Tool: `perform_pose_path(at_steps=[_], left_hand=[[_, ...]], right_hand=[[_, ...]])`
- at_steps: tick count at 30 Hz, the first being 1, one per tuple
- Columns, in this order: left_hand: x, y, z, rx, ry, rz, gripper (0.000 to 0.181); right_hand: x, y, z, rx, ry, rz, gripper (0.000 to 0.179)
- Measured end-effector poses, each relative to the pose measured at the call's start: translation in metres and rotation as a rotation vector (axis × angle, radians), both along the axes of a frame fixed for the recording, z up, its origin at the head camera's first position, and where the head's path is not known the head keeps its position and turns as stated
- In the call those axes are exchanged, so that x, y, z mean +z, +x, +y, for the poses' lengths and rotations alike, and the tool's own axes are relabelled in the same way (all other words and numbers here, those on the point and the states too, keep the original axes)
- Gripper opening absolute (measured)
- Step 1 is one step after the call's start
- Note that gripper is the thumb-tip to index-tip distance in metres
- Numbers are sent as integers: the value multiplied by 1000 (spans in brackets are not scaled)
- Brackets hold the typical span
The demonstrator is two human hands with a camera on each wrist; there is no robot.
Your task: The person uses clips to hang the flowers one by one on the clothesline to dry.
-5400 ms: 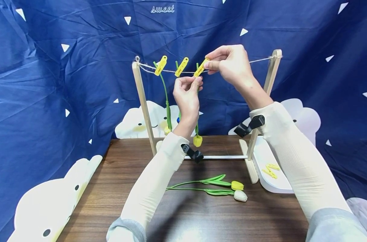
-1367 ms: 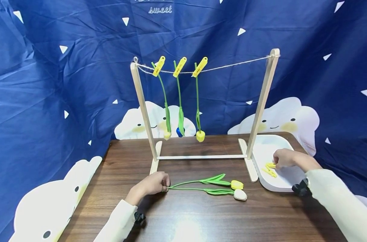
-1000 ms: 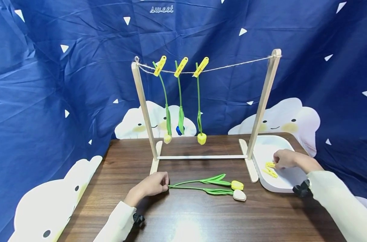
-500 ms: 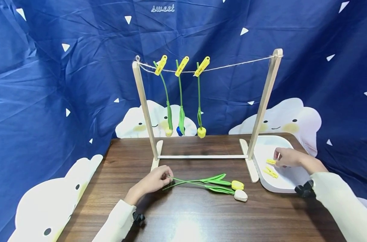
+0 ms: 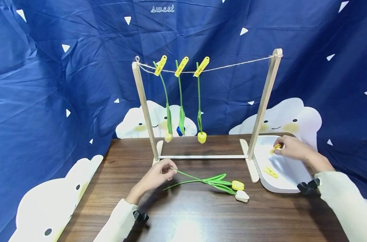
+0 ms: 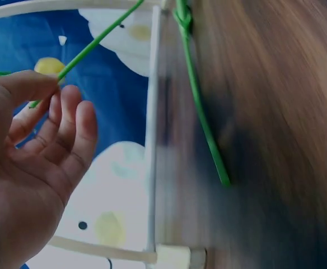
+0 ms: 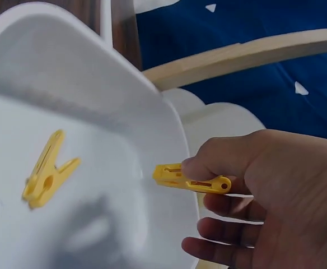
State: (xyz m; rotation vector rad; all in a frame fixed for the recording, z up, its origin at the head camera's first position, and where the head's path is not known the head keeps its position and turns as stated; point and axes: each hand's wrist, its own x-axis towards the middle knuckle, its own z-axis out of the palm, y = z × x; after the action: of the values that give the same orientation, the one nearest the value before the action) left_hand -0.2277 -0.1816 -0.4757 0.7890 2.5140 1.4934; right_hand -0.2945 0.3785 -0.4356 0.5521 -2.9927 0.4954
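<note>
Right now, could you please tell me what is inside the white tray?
One yellow clothespin lies in the white tray; the right hand pinches a second clothespin above the tray. That hand hides part of the interior; anything there cannot be seen.

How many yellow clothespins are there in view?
5: three yellow clothespins clipped on the string, a fourth clothespin in the right grip, and a fifth clothespin in the white tray. None appears hidden.
</note>
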Motion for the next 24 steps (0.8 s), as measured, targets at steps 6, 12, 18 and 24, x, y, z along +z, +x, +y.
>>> perform_pose_path(at_steps=[6,12,18,24], left_hand=[[11,3,13,-37,191,-60,8],[18,1,27,-140,410,-56,11],[21,-3,39,-93,520,-87,19],[25,-4,47,-38,585,-129,21]], right_hand=[[11,3,-10,2,-21,24,23],[23,7,-22,-29,-56,-7,29],[32,11,-32,13,-107,10,22],[41,17,-40,26,-139,14,17]])
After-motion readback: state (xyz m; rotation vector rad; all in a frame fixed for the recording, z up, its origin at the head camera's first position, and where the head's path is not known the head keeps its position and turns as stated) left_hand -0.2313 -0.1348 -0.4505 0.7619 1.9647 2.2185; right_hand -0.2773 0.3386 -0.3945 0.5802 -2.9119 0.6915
